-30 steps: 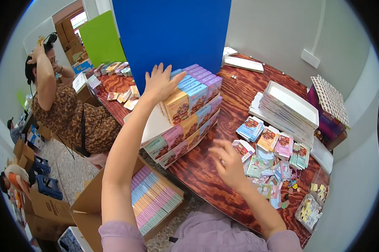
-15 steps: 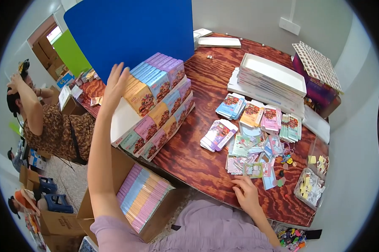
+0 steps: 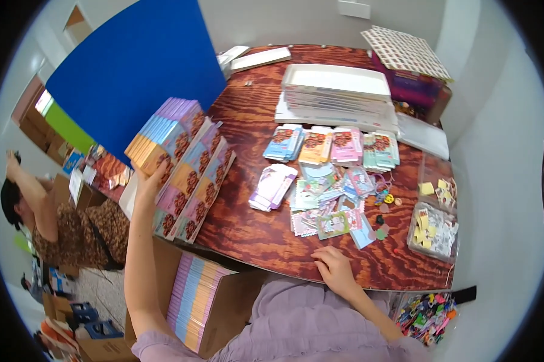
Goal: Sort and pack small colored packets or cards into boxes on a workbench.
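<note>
My left hand (image 3: 147,188) is at the near left end of the top row of small printed boxes. Its thumb lies against the front of an orange box (image 3: 146,158), and the fingers go round the box's left side, partly hidden. Blue and purple boxes (image 3: 184,110) continue that row; beneath it, stacked tiers of mixed-colour boxes (image 3: 186,181) stand on the table's left side. My right hand (image 3: 336,270) rests at the table's front edge, fingers loosely apart and holding nothing. Just beyond it lie loose printed cards (image 3: 332,224) in a pile.
Flat folded cartons (image 3: 273,187) lie mid-table, before stacked white trays (image 3: 335,81). Clear containers of small pieces (image 3: 433,234) stand at right. A blue panel (image 3: 139,72) rises behind the boxes. Below the table's left edge is an open cardboard box (image 3: 223,308). A person (image 3: 73,223) is at far left.
My left hand has come down from above the stack onto the end of its top row. The view has swung right, shifting the scene left. My right hand stays at the table edge.
</note>
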The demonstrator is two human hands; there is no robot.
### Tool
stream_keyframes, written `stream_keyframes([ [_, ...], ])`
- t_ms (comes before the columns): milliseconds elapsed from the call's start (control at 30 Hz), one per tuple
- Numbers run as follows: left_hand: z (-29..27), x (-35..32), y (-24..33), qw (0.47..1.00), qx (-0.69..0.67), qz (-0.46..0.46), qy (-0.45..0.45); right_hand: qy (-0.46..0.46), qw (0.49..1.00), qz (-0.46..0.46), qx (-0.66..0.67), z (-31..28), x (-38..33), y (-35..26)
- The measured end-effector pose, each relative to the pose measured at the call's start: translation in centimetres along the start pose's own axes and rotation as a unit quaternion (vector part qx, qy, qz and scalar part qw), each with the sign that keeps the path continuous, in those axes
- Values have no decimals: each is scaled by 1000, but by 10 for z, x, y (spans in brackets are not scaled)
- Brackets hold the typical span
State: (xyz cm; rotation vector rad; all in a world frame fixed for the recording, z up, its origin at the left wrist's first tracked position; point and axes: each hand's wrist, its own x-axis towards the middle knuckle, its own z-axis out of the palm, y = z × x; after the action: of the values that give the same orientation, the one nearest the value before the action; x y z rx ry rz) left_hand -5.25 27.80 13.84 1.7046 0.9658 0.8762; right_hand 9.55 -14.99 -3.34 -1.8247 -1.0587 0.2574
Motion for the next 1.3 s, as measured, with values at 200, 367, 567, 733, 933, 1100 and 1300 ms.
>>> stream_keyframes([
  [200,-18,3,-13,996,76,-5,45,68,996,13,49,12,-4,14],
  [367,-8,-5,-8,990,114,61,48,72,995,28,61,6,-7,17],
  [567,53,-56,6,871,326,343,133,68,996,19,62,12,0,21],
  [733,159,-93,1,867,298,387,-96,51,995,38,83,13,2,12],
  [933,310,-108,-17,906,119,301,-273,59,993,76,71,6,-2,14],
  [1100,378,-76,-39,881,130,337,-306,68,993,69,71,10,-1,15],
  [1300,422,-51,-34,905,222,306,-194,85,985,117,93,9,-5,21],
])
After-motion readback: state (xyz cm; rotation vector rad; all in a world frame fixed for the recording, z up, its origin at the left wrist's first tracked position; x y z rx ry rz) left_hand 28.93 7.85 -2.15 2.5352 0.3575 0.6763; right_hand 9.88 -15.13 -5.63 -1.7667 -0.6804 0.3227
